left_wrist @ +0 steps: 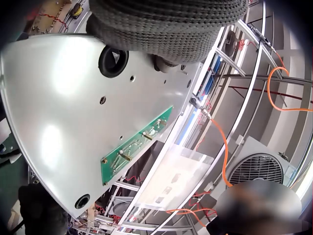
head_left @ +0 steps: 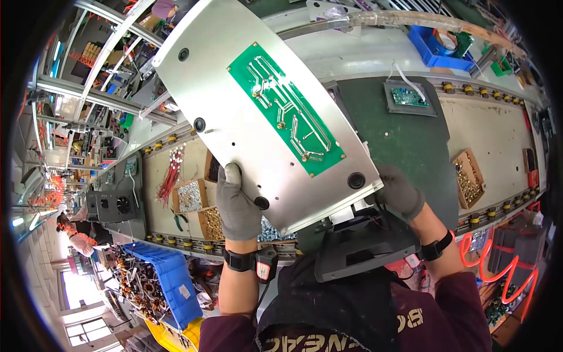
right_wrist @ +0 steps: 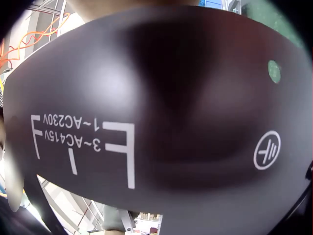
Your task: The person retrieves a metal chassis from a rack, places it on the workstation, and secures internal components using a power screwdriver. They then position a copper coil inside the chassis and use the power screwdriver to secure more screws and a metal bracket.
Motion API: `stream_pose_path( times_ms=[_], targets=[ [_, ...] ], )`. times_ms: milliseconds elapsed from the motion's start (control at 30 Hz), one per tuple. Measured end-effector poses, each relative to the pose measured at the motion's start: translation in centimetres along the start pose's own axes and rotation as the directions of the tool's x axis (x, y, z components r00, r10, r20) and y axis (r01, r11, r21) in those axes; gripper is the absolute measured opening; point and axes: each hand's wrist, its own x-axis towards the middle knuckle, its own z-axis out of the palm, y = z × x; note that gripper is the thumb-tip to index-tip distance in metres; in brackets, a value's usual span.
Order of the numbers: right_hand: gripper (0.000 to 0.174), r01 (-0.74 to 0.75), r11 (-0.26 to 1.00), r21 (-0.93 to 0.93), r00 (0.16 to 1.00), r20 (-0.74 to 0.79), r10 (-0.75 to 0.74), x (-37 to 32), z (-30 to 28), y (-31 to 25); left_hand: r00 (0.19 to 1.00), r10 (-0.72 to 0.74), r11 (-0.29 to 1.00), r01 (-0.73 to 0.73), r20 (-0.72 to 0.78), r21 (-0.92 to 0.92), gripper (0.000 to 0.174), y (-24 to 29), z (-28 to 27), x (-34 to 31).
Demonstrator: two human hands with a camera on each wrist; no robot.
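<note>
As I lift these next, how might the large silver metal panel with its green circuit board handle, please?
Probably stiff: the silver metal panel looks flat though held at one end. Perhaps slippery: its face is glossy.

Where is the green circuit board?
Head view, upper centre: the green circuit board is fixed to the metal panel that the left hand and right hand hold up.

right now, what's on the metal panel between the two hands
Head view: bare metal panel with two black grommets, one by the left hand, one by the right hand; the green circuit board lies above.
</note>
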Motion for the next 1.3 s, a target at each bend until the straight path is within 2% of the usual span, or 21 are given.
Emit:
stream_pose_path(
  times_ms=[67, 133, 167, 300, 367, 400, 467, 500, 533, 567, 600, 633, 733, 800, 833, 900, 967, 1067, 1133, 1267, 1300],
  targets=[
    [0.025, -0.05, 0.998, 0.031, 0.997, -0.059, 0.052, 0.0, 0.1, 0.1, 0.999, -0.025, 0.998, 0.022, -0.039, -0.065, 0.038, -0.3, 0.2, -0.3],
    [0.025, 0.14, 0.947, -0.29, 0.99, 0.015, -0.142, 0.1, -0.3, 0.6, 0.993, -0.085, 0.993, 0.091, 0.076, -0.079, 0.04, -1.1, -0.6, -0.3],
    [0.022, 0.388, 0.879, -0.276, 0.921, 0.076, -0.382, 0.5, -0.5, 1.4, 0.994, -0.083, 0.993, 0.089, 0.073, -0.081, 0.04, -1.0, -0.5, -0.5],
    [0.028, 0.176, 0.957, -0.231, 0.984, 0.006, -0.18, -1.1, 0.1, 0.2, 0.987, -0.1, 0.993, 0.106, 0.123, -0.051, 0.045, -1.2, 0.2, -0.9],
    [0.037, 0.28, 0.949, -0.145, 0.925, -0.223, -0.307, -1.1, 1.2, -0.2, 0.988, -0.088, 0.994, 0.095, 0.127, -0.049, 0.047, -1.2, 0.8, -0.9],
    [0.037, 0.282, 0.948, -0.147, 0.923, -0.226, -0.31, -1.1, 0.9, -0.3, 0.988, -0.071, 0.995, 0.079, 0.137, -0.057, 0.046, -0.9, 1.2, -0.9],
    [0.049, 0.34, 0.883, 0.324, 0.915, -0.331, -0.231, -0.8, -0.7, -0.4, 0.987, -0.053, 0.996, 0.064, 0.15, -0.068, 0.045, -0.7, 1.5, -0.9],
    [0.045, 0.277, 0.949, 0.148, 0.861, -0.477, -0.177, -1.1, -1.4, -1.3, 0.988, -0.054, 0.996, 0.062, 0.144, -0.056, 0.044, -0.6, 1.5, -0.9],
    [0.045, 0.276, 0.95, 0.146, 0.862, -0.475, -0.178, -1.6, -0.9, -2.8, 0.989, -0.052, 0.997, 0.059, 0.135, -0.044, 0.044, -0.6, 1.5, -0.9],
    [0.04, 0.195, 0.906, -0.376, 0.913, -0.268, -0.308, -2.0, 0.0, -4.5, 0.99, -0.053, 0.997, 0.059, 0.132, -0.044, 0.044, -0.7, 1.5, -0.8],
    [0.036, 0.161, 0.589, -0.792, 0.954, -0.027, -0.297, -2.3, 1.0, -5.2, 0.986, -0.064, 0.997, 0.071, 0.154, -0.038, 0.041, -0.9, 1.4, -0.8],
    [0.03, 0.261, 0.441, -0.858, 0.906, 0.06, -0.419, -2.1, 1.9, -4.5, 0.982, -0.072, 0.996, 0.08, 0.177, -0.034, 0.04, -1.0, 1.4, -0.7],
    [0.027, 0.253, 0.45, -0.856, 0.921, 0.07, -0.384, -1.7, 0.8, -3.7, 0.988, -0.096, 0.99, 0.108, 0.123, -0.093, 0.036, -2.0, 2.3, -1.4],
    [0.011, 0.15, 0.789, -0.597, 0.94, -0.163, -0.301, -2.9, 0.7, -3.6, 0.98, -0.132, 0.989, 0.141, 0.147, -0.051, 0.037, -2.8, 1.5, -1.8],
    [0.008, 0.144, 0.891, -0.432, 0.906, -0.304, -0.294, -3.9, 0.1, -3.2, 0.973, -0.164, 0.984, 0.174, 0.164, -0.044, 0.034, -3.0, 1.6, -2.1],
    [0.013, 0.264, 0.912, -0.315, 0.728, -0.555, -0.403, -5.5, -3.8, -1.8, 0.937, -0.27, 0.95, 0.296, 0.22, -0.095, 0.033, -3.5, 1.1, -2.8],
    [0.019, 0.366, 0.92, -0.141, 0.686, -0.627, -0.369, -7.8, -8.5, 2.7, 0.939, -0.283, 0.935, 0.315, 0.194, -0.162, 0.033, -5.2, 1.6, -3.5],
    [0.017, 0.265, 0.964, -0.006, 0.62, -0.765, -0.176, -11.8, -11.6, 9.0, 0.915, -0.344, 0.895, 0.387, 0.21, -0.221, 0.035, -6.1, 1.6, -4.5],
    [0.016, -0.079, 0.996, 0.035, 0.59, -0.804, 0.075, -14.1, -12.9, 12.3, 0.921, -0.302, 0.928, 0.343, 0.246, -0.147, 0.036, -7.7, 1.6, -4.9],
    [0.016, -0.281, 0.96, -0.011, 0.681, -0.707, 0.191, -15.0, -13.0, 13.5, 0.925, -0.244, 0.97, 0.228, 0.292, 0.088, 0.041, -8.4, 1.4, -4.6],
    [0.019, -0.396, 0.68, -0.617, 0.773, -0.623, -0.115, -14.0, -13.4, 13.2, 0.915, -0.282, 0.958, 0.284, 0.289, 0.036, 0.041, -9.5, 0.9, -4.3]
  ],
)
